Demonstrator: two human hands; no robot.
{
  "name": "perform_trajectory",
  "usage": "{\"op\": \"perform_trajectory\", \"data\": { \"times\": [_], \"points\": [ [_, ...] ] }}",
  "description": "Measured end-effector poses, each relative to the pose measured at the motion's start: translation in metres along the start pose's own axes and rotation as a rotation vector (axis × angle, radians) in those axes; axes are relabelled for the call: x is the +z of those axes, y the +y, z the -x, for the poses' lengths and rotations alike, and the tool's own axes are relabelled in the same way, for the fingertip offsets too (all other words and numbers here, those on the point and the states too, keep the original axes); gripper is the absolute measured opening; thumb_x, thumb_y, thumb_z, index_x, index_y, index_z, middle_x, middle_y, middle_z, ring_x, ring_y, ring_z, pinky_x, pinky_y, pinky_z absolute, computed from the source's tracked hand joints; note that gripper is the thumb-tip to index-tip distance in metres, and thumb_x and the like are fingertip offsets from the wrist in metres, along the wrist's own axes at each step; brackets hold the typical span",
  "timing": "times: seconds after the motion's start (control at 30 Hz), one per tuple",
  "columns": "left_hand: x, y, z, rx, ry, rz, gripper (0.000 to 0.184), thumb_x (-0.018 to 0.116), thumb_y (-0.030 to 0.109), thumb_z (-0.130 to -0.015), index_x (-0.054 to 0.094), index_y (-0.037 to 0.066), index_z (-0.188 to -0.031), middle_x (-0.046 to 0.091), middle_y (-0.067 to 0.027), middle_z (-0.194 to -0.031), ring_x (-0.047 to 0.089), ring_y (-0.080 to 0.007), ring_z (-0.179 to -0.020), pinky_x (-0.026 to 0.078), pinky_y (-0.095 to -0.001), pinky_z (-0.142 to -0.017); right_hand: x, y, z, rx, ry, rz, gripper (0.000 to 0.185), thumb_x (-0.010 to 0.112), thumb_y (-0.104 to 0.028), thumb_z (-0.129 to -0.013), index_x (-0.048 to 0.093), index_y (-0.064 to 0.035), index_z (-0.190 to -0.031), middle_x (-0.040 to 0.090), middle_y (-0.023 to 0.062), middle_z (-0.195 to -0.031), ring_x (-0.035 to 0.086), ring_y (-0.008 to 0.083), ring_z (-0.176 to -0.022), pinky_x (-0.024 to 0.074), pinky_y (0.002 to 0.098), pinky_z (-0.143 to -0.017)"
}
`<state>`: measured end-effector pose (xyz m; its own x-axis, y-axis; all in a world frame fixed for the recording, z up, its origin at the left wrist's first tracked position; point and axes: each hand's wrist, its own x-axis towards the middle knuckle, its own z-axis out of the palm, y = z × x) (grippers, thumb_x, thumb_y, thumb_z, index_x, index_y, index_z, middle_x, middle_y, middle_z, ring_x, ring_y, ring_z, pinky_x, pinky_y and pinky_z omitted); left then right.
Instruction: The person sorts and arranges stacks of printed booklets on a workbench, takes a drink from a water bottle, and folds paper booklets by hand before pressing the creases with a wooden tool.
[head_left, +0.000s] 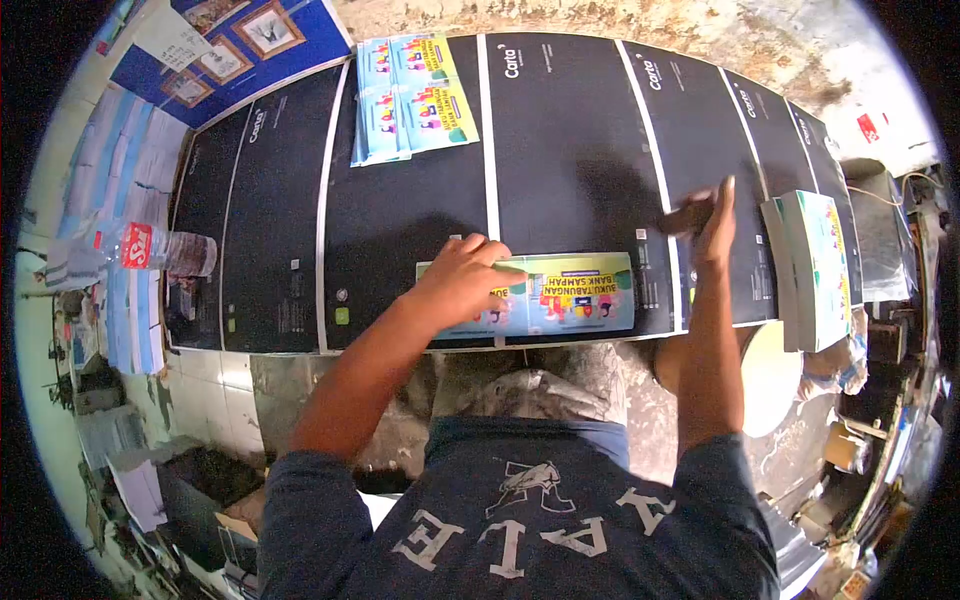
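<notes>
A printed cover sheet (pixel 585 295) with yellow, green and blue artwork lies near the front edge of the black-topped table (pixel 400 210). Its lettering reads upside down from here. My left hand (pixel 462 280) is on the left half of this sheet, fingers bent at its upper edge and thumb across it, holding it against the table; its palm hides part of the print. Raised to the right of the sheet, my right hand (pixel 710 225) holds nothing. Its thumb points up and its fingers, slightly blurred, stretch leftward.
Similar printed sheets (pixel 415 100) lie stacked at the table's back. A thick stack of covers (pixel 812 270) stands at the right end. On the left are a plastic bottle (pixel 165 248) and tall paper stacks (pixel 125 180). A round stool (pixel 770 380) is below the right front edge.
</notes>
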<state>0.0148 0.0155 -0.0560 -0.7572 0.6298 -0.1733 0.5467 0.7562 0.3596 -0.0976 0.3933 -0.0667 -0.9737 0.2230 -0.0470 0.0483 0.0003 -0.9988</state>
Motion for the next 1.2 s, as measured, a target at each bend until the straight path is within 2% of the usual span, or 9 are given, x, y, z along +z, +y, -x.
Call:
{"op": "perform_trajectory", "data": {
  "times": [0.07, 0.23, 0.3, 0.43, 0.6, 0.7, 0.87, 1.07, 1.2],
  "points": [
    [0.013, -0.009, 0.001, 0.093, 0.152, -0.037, 0.051, 0.075, 0.037, -0.077, 0.068, 0.023, -0.125, 0.054, -0.0030, -0.143, 0.045, -0.0274, -0.132, 0.040, -0.0456, -0.103, 0.032, -0.029, 0.062, 0.054, -0.179, -0.314, 0.064, 0.037, -0.064, -0.099, 0.057, -0.0073, -0.077, 0.063, 0.0112, -0.075, 0.062, 0.0237, -0.068, 0.0487, 0.0363, -0.065],
    [0.003, -0.019, -0.004, 0.125, -0.008, -0.025, 0.050, 0.070, 0.042, -0.082, 0.066, 0.025, -0.129, 0.044, 0.0038, -0.153, 0.030, -0.0245, -0.147, 0.031, -0.0478, -0.112, 0.105, -0.060, 0.211, -0.093, -0.331, -0.241, 0.020, 0.066, -0.011, -0.092, 0.065, -0.0003, -0.075, 0.070, 0.0107, -0.087, 0.063, 0.0171, -0.074, 0.0502, 0.0321, -0.070],
    [0.006, -0.028, -0.002, 0.211, -0.013, 0.010, 0.053, 0.063, 0.051, -0.086, 0.063, 0.025, -0.132, 0.045, 0.0059, -0.153, 0.027, -0.0233, -0.149, 0.027, -0.0473, -0.115, 0.121, -0.020, 0.218, 0.039, -0.378, 0.280, 0.024, 0.071, -0.003, -0.086, 0.057, -0.0030, -0.066, 0.065, 0.0059, -0.077, 0.056, 0.0133, -0.071, 0.0446, 0.0321, -0.065],
    [0.015, -0.036, -0.003, 0.257, 0.036, 0.011, 0.057, 0.063, 0.053, -0.086, 0.063, 0.021, -0.132, 0.047, 0.0059, -0.151, 0.029, -0.0230, -0.148, 0.028, -0.0479, -0.114, 0.110, -0.018, 0.216, 0.150, -0.535, -0.175, 0.021, 0.075, -0.005, -0.085, 0.055, -0.0041, -0.092, 0.060, 0.0049, -0.096, 0.054, 0.0152, -0.086, 0.0441, 0.0299, -0.078],
    [0.023, -0.049, -0.007, 0.288, 0.066, 0.037, 0.057, 0.062, 0.055, -0.086, 0.064, 0.021, -0.132, 0.047, 0.0059, -0.152, 0.030, -0.0235, -0.147, 0.029, -0.0480, -0.114, 0.114, -0.025, 0.231, -0.100, -0.571, 0.244, 0.022, 0.070, -0.002, -0.085, 0.058, -0.0030, -0.102, 0.059, 0.0133, -0.111, 0.056, 0.0243, -0.110, 0.0417, 0.0368, -0.099],
    [0.026, -0.053, -0.005, 0.339, 0.116, 0.157, 0.051, 0.068, 0.046, -0.086, 0.065, 0.021, -0.130, 0.049, 0.0045, -0.150, 0.032, -0.0269, -0.146, 0.031, -0.0487, -0.112, 0.117, -0.006, 0.238, -0.226, -0.467, 0.079, 0.017, 0.068, -0.002, -0.087, 0.058, -0.0025, -0.101, 0.059, 0.0133, -0.112, 0.057, 0.0250, -0.109, 0.0425, 0.0363, -0.098],
    [0.023, -0.052, -0.007, 0.353, 0.069, 0.096, 0.053, 0.067, 0.045, -0.087, 0.061, 0.023, -0.134, 0.046, 0.0036, -0.153, 0.032, -0.0269, -0.147, 0.031, -0.0500, -0.112, 0.130, -0.022, 0.248, 0.140, -0.302, -0.068, 0.010, 0.061, -0.001, -0.093, 0.059, -0.0022, -0.102, 0.057, 0.0102, -0.116, 0.054, 0.0159, -0.105, 0.0451, 0.0299, -0.092],
    [0.027, -0.057, -0.003, 0.382, 0.133, 0.138, 0.056, 0.068, 0.048, -0.085, 0.061, 0.022, -0.134, 0.047, 0.0008, -0.152, 0.034, -0.0261, -0.146, 0.031, -0.0507, -0.112, 0.132, -0.040, 0.234, 0.313, -0.312, -0.026, 0.024, 0.071, -0.026, -0.093, 0.064, -0.0030, -0.097, 0.063, -0.0019, -0.083, 0.055, 0.0085, -0.080, 0.0454, 0.0231, -0.076],
    [0.024, -0.053, -0.004, 0.362, 0.111, 0.091, 0.052, 0.063, 0.048, -0.089, 0.062, 0.021, -0.134, 0.045, 0.0016, -0.153, 0.037, -0.0252, -0.144, 0.031, -0.0491, -0.114, 0.158, -0.089, 0.237, -0.397, -0.580, 0.121, 0.025, 0.079, -0.013, -0.084, 0.058, 0.0003, -0.078, 0.065, 0.0122, -0.085, 0.061, 0.0225, -0.081, 0.0484, 0.0342, -0.076]
  ]
}}
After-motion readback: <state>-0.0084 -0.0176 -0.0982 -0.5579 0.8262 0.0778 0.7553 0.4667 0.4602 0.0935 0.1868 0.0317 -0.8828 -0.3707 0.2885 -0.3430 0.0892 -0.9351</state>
